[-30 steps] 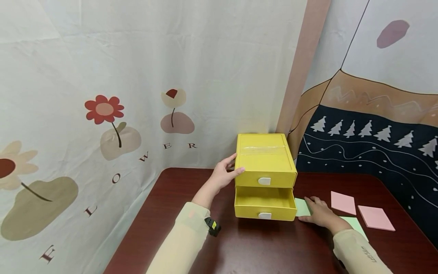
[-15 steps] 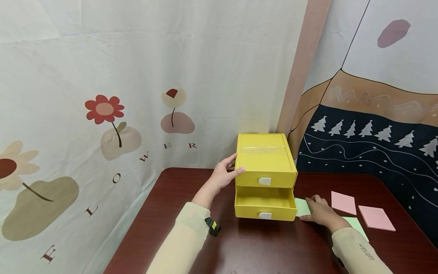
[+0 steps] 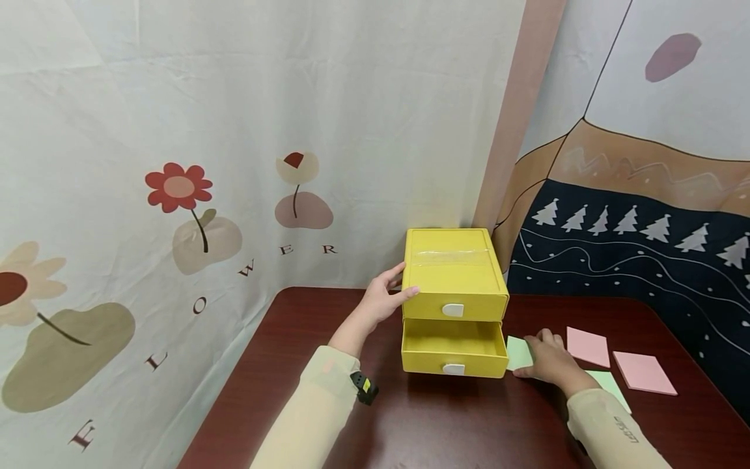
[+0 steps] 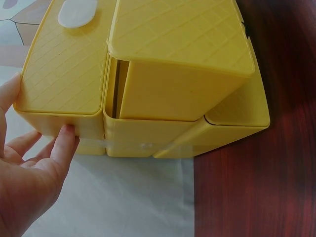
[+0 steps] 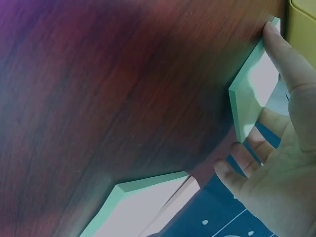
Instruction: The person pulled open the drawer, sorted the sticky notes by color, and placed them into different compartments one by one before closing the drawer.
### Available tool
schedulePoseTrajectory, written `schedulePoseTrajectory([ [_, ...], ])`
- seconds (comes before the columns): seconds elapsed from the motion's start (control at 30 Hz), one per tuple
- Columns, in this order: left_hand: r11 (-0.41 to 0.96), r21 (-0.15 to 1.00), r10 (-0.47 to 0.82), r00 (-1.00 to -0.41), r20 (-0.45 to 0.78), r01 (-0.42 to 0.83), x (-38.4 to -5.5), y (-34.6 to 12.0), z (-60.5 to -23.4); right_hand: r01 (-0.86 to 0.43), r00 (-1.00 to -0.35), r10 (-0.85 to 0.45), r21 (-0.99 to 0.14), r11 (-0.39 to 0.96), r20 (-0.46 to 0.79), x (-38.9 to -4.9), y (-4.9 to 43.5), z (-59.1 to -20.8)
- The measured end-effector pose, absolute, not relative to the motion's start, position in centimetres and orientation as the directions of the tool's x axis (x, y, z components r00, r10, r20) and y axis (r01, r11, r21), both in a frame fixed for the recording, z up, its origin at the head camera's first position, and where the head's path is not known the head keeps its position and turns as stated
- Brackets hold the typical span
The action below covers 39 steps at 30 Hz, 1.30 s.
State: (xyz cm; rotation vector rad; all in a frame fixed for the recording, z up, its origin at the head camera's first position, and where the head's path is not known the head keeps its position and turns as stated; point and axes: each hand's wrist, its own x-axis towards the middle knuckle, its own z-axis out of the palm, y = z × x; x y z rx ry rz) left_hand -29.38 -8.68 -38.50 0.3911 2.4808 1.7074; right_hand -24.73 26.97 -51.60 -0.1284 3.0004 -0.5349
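A yellow two-drawer desk organizer (image 3: 451,273) stands toward the back of the table, its lower drawer (image 3: 454,361) pulled out and bare inside. My left hand (image 3: 381,299) rests on its left side, fingers along the wall and thumb at the top front edge. In the left wrist view the fingertips press the yellow side (image 4: 89,126). Just right of the organizer, my right hand (image 3: 551,358) pinches a light green sticky note pad (image 3: 519,353) between thumb and fingers. The right wrist view shows this pad (image 5: 254,84) held at its edges, tilted.
Another green pad (image 3: 609,385) lies partly behind my right forearm. Two pink pads (image 3: 588,346) lie to the right on the dark red table (image 3: 457,430). A printed curtain (image 3: 375,130) hangs behind the table.
The green pad in my right hand has tilted slightly, its far edge a little higher, and the right fingers have shifted slightly with it. My left hand and the organizer stay in place.
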Motion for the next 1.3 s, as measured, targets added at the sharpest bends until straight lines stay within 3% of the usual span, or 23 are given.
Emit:
schedulePoseTrajectory([
  [0.47,0.303,0.936,0.303,-0.949,0.086,0.182,-29.4,-8.9,-38.6,-0.147,-0.986,-0.115,-0.318,0.936,0.117,-25.0,27.0,-52.1],
  [1.3,0.314,0.934,0.291,-0.954,0.076,0.170,-29.3,-8.8,-38.5,-0.177,-0.972,-0.120,-0.292,0.940,0.203,-23.9,27.1,-50.5],
])
